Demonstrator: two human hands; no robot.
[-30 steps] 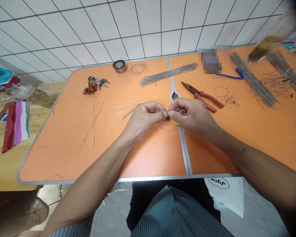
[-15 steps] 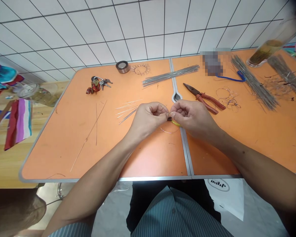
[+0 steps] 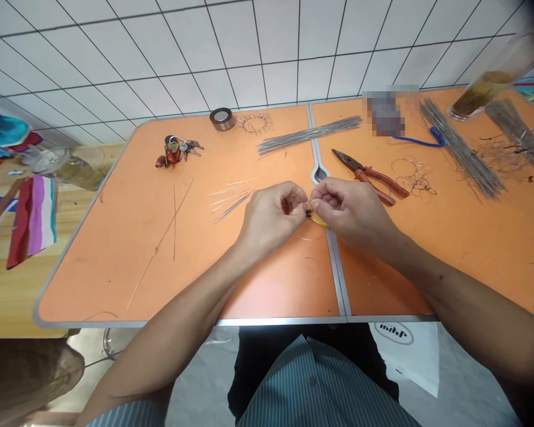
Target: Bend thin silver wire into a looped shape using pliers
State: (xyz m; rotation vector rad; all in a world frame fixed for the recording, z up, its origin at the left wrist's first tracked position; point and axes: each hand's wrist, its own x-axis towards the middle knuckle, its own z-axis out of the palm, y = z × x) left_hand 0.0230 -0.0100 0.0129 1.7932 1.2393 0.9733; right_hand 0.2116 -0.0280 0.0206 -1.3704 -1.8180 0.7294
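My left hand [image 3: 276,212] and my right hand [image 3: 346,207] meet above the seam of the orange table, thumbs and forefingers pinched. Between the fingertips runs a thin wire [image 3: 312,239], whose curved length hangs below the hands. Partly hidden under my right fingers is a tool with a yellow handle [image 3: 317,221]; its kind I cannot make out. Left of my left hand lie several short wire pieces [image 3: 232,198]. Pliers with red handles [image 3: 369,175] rest just beyond my right hand.
A bundle of straight wires [image 3: 309,135] lies at the back, near a tape roll [image 3: 222,119] and keys [image 3: 184,146]. Two crossed wires [image 3: 160,243] are on the left. More wire bundles [image 3: 463,148] and a glass of liquid [image 3: 478,98] stand at the right.
My fingertips have moved slightly apart, and my left fingers have opened a little around the wire. The hanging wire curve has shifted right. The table objects stay put.
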